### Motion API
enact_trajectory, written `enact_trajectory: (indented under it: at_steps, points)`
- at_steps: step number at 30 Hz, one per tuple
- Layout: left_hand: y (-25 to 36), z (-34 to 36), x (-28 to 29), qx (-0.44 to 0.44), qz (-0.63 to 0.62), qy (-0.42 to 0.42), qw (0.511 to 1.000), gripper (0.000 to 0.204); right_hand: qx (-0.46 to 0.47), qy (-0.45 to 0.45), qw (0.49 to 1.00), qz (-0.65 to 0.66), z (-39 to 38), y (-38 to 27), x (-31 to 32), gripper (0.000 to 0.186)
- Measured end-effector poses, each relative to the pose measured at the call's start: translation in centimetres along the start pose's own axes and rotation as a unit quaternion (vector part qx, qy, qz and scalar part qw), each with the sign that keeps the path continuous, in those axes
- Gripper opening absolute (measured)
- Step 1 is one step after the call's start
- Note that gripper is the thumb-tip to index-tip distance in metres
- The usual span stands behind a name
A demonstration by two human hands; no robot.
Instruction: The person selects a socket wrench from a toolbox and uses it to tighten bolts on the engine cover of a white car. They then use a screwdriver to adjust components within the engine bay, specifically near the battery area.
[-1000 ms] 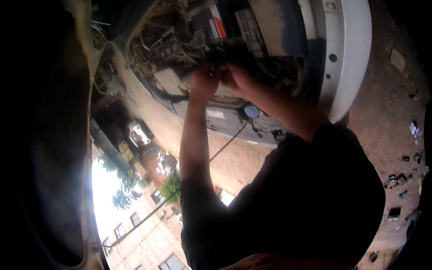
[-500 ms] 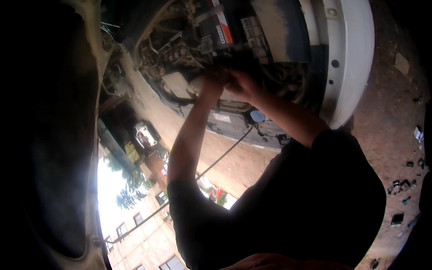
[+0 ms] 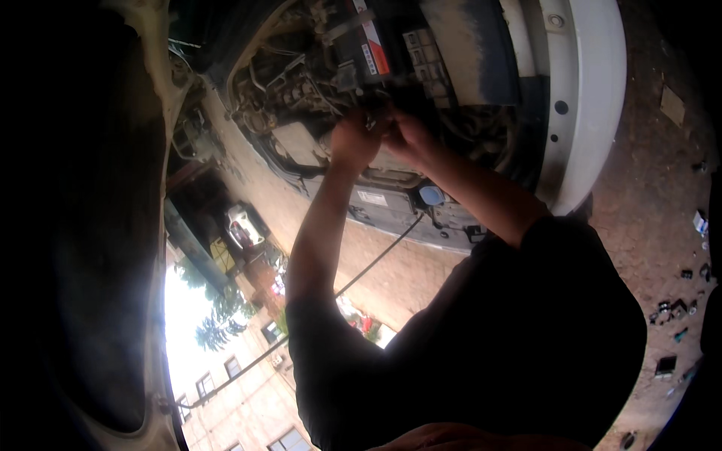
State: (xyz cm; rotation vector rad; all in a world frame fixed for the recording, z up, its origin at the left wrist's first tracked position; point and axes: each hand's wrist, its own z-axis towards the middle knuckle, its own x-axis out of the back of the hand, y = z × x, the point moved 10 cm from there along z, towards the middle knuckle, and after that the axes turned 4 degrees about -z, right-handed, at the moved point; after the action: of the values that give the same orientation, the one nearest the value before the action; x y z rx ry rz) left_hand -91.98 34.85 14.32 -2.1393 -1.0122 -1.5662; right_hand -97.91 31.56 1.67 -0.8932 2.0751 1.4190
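Both of my hands are together over a car's engine bay. My left hand (image 3: pixel 355 140) is closed, with a small shiny bit of metal (image 3: pixel 370 120) showing at its fingers, too small to name. Beside it, almost touching, my right hand (image 3: pixel 407 137) has its fingers bent in a pinch. What that pinch holds, if anything, is lost in shadow. Just beyond the fingers stands a black car battery (image 3: pixel 353 49) with a red and white label. A pale grey cover (image 3: pixel 298 143) lies left of my left hand.
A thin prop rod (image 3: pixel 380 255) rises from near a blue cap (image 3: pixel 431 195) and slants left to the raised hood (image 3: pixel 154 301). The white bumper (image 3: pixel 590 98) curves along the right. On the ground beyond lie several small dark parts (image 3: pixel 665 310) and a flat brown piece (image 3: pixel 671 105).
My left hand has turned slightly and is less blurred, so the shiny metal shows at its fingers. Both hands stay close together at the same spot.
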Motion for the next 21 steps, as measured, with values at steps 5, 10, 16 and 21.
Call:
enact_trajectory:
  at_steps: [5,10,16,21]
  points:
    - [1.9,-0.1,1.3,-0.165,-0.106,0.077,0.978,0.030,0.008,-0.080,0.997,0.004,1.6,-0.2,-0.4,0.024]
    - [-1.8,-0.4,0.9,0.011,-0.063,0.067,0.996,0.038,-0.025,0.006,1.000,0.005,-1.3,0.7,-1.0,0.019]
    - [-0.7,-0.4,0.9,-0.001,-0.035,0.069,0.997,0.041,-0.015,-0.027,0.999,0.026,0.6,0.8,0.4,0.015]
    - [-1.7,0.1,0.0,-0.082,-0.099,0.059,0.990,0.034,-0.046,-0.099,0.993,0.050,1.0,1.2,0.5,0.017]
